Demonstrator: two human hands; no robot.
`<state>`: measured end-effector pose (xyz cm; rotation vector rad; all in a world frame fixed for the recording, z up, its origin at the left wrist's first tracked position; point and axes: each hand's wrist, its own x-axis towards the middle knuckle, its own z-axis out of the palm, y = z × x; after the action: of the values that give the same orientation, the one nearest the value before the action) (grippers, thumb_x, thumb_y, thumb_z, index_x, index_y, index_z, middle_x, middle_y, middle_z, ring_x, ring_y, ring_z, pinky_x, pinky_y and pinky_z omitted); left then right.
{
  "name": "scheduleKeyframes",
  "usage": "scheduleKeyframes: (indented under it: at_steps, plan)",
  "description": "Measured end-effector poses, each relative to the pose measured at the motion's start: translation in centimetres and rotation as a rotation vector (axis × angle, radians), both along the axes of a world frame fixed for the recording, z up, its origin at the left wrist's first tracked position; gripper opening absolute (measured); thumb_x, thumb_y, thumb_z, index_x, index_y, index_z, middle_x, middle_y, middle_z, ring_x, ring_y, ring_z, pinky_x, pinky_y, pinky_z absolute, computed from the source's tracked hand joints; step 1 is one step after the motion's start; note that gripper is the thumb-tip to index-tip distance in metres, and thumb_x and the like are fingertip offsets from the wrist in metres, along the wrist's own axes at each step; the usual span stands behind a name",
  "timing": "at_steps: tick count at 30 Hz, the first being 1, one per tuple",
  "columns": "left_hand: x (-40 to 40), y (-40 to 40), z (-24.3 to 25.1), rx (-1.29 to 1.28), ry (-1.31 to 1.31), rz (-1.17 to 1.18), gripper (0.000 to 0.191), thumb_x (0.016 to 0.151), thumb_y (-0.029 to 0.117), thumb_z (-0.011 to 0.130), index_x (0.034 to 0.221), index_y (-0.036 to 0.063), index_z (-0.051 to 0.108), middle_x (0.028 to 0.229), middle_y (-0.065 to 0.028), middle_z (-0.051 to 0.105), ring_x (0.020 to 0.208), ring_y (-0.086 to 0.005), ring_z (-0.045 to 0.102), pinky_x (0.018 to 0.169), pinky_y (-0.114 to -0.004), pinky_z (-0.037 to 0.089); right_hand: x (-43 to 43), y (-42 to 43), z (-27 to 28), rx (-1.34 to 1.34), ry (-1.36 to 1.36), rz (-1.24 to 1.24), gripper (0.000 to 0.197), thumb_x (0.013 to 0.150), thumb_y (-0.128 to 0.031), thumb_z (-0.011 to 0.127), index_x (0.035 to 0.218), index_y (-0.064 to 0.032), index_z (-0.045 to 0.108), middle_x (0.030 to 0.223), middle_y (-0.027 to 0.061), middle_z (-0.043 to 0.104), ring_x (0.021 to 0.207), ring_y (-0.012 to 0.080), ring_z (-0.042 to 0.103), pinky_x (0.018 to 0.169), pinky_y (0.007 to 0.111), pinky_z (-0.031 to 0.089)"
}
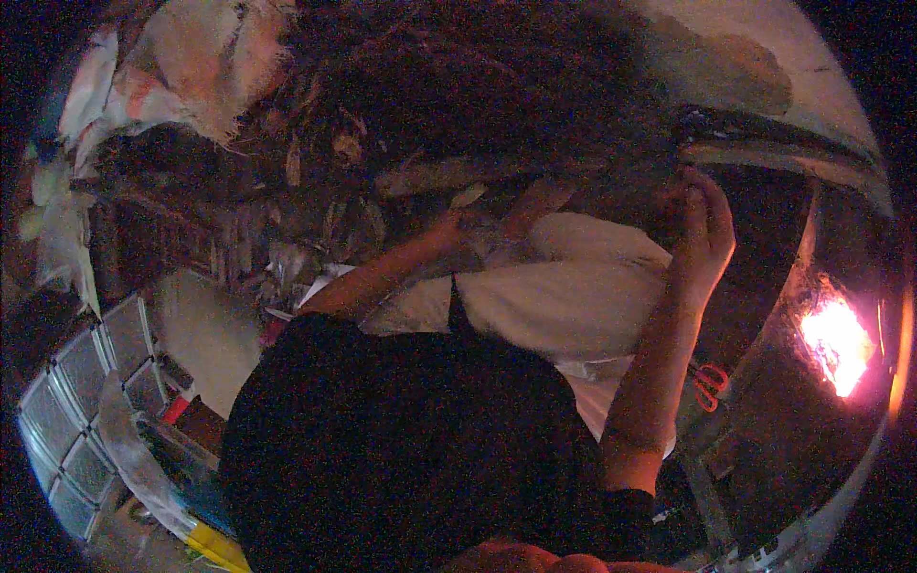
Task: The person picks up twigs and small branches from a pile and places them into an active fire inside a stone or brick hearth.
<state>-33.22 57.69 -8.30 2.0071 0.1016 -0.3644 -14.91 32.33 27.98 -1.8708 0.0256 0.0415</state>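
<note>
The light is dim and the picture grainy. My left hand (pixel 458 228) reaches in front of my beige trousers (pixel 573 294), at the near side of a dark heap of what looks like dry plant matter (pixel 487 93). A small pale piece (pixel 468 194) shows just past its fingers; whether the hand grips it is unclear. My right hand (pixel 706 211) is raised at the heap's right end, fingers bent towards the heap. Shadow hides its fingertips and anything in them. Between the hands, a pale brown length (pixel 437 177) runs along the heap's near edge.
A very bright fire or glow (pixel 838 344) burns at the right. Orange-handled scissors (pixel 709 387) lie beside my right forearm. Frayed pale sacking (pixel 208 64) is at the upper left, framed panels (pixel 86 408) at the lower left. A red-topped box (pixel 190 415) stands near them.
</note>
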Motion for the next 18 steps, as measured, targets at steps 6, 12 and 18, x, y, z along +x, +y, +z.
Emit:
scheduleKeyframes:
  at_steps: [6,12,18]
  plan:
    - [5.3,2.7,-0.3,0.451,-0.157,0.127,0.044,0.083,0.022,0.06,0.122,0.0052,0.049,0.117,-0.019,0.055,0.106,-0.0361,0.054,0.088,-0.042,0.045,-0.1,-1.2,1.8,-0.034,-0.059,-0.046,0.018,0.089,-0.009,0.053,0.102,0.0001,0.061,0.079,0.0058,0.061,0.07,0.013,0.056,0.061,0.025,0.045]
    - [9.1,5.1,-5.2,0.675,-0.109,0.075,0.052,0.081,0.028,0.062,0.125,0.0053,0.046,0.121,-0.0184,0.053,0.109,-0.0343,0.053,0.09,-0.042,0.044,0.3,-0.3,-0.4,-0.026,-0.058,-0.095,0.017,0.089,-0.007,0.052,0.101,0.0002,0.061,0.076,0.0046,0.061,0.067,0.0115,0.055,0.061,0.025,0.045]
    - [8.1,7.1,-4.6,0.529,-0.033,-0.097,0.06,0.08,0.034,0.063,0.128,0.0055,0.043,0.125,-0.0178,0.051,0.112,-0.0326,0.051,0.093,-0.041,0.042,-0.9,1.9,-0.3,-0.123,0.003,-0.081,0.017,0.089,-0.005,0.051,0.101,0.0005,0.062,0.078,0.0036,0.061,0.069,0.0101,0.054,0.062,0.024,0.044]
